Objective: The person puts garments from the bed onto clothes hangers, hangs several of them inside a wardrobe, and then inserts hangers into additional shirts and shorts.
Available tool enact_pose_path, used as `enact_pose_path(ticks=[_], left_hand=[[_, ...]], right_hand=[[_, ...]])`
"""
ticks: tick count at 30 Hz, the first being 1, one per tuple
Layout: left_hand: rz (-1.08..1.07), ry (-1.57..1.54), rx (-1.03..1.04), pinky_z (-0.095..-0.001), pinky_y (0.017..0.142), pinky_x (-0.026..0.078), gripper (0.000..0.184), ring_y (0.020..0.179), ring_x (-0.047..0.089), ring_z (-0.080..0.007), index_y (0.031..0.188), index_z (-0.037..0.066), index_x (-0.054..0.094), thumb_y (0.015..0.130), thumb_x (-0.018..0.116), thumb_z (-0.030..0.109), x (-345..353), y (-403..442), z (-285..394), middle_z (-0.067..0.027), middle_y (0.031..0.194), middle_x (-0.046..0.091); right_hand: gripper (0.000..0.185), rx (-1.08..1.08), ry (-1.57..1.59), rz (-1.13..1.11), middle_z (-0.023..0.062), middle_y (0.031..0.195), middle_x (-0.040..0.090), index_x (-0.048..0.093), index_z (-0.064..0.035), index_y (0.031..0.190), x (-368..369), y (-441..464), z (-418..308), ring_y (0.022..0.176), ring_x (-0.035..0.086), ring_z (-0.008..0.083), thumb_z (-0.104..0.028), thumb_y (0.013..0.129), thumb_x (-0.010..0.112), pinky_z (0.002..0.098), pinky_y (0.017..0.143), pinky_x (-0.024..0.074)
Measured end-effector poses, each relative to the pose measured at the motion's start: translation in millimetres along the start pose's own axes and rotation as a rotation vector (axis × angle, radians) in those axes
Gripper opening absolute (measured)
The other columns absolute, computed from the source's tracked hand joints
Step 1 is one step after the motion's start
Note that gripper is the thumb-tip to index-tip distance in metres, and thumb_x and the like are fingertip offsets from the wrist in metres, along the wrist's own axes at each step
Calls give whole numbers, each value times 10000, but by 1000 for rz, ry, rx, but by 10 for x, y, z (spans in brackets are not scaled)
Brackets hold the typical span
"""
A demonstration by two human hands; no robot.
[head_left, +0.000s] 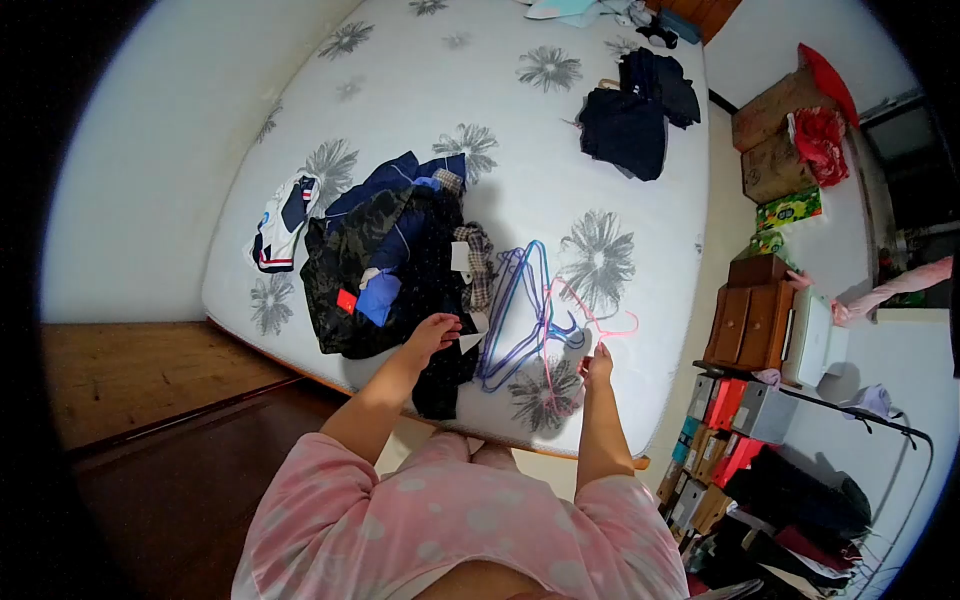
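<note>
My right hand [597, 366] is closed on a thin pink clothes hanger [622, 331], close to its hook. Beside it, several blue and purple hangers [515, 315] lie in a stack on the mattress. My left hand [435, 335] is at the edge of a black garment [440, 385], fingers curled together; what they pinch is not clear. A small white piece [470, 342] shows just past those fingertips. Left of it is a heap of clothes with a dark camouflage jacket [335, 290], a blue cloth [379, 298] and a checked garment [476, 265].
The patterned mattress [400, 100] carries a white top [288, 222] at left and folded dark clothes [625, 120] at far right. Along the right wall stand cardboard boxes [775, 140], a brown cabinet [750, 325], stacked shoe boxes [715, 450] and a clothes rack [925, 470].
</note>
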State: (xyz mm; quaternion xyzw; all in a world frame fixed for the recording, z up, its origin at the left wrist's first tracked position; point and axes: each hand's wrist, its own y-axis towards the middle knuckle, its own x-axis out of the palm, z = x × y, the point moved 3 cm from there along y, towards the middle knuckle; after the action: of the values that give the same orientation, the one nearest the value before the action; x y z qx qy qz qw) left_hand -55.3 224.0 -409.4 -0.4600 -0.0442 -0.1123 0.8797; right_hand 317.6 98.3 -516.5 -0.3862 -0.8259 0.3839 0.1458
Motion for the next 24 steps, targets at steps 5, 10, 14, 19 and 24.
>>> enact_pose_path(ticks=[5, 10, 14, 19, 24], left_hand=[[8, 24, -6, -281, 799, 445, 192, 896, 563, -105, 1078, 134, 551, 934, 497, 248, -17, -20, -21, -2, 1037, 605], [21, 18, -5, -275, 792, 446, 189, 887, 577, -107, 1083, 131, 550, 937, 490, 235, -36, 23, -87, -6, 1035, 609], [36, 4, -27, -272, 785, 447, 189, 884, 584, -109, 1089, 127, 550, 936, 493, 222, -60, 63, -173, -2, 1027, 611], [38, -21, -9, -279, 770, 462, 219, 876, 590, -106, 1097, 124, 552, 919, 532, 251, -119, 72, -192, 0, 1005, 617], [202, 117, 134, -288, 761, 466, 254, 921, 578, -139, 1110, 101, 549, 901, 563, 244, -412, 206, -173, -32, 1038, 599]], right_hand=[[464, -166, -450, 56, 28, 583, 490, 553, -58, 826, 71, 545, 59, 435, 484, 152, -521, 853, 530, 289, 418, 416], [440, -258, -348, -29, 53, 538, 517, 568, -47, 811, 385, 493, -269, 357, 483, 162, -467, 897, 470, 279, 331, 384], [369, -192, -121, -193, 61, 639, 578, 596, -43, 887, 608, 240, -453, 452, 538, 151, -389, 915, 472, 257, 399, 435], [285, -206, -71, -222, 45, 694, 606, 613, -53, 928, 785, 127, -466, 523, 536, 102, -312, 922, 494, 206, 455, 414], [276, -365, -43, -268, 34, 738, 624, 619, -47, 954, 949, -41, -622, 501, 462, 55, -290, 936, 490, 178, 435, 335]])
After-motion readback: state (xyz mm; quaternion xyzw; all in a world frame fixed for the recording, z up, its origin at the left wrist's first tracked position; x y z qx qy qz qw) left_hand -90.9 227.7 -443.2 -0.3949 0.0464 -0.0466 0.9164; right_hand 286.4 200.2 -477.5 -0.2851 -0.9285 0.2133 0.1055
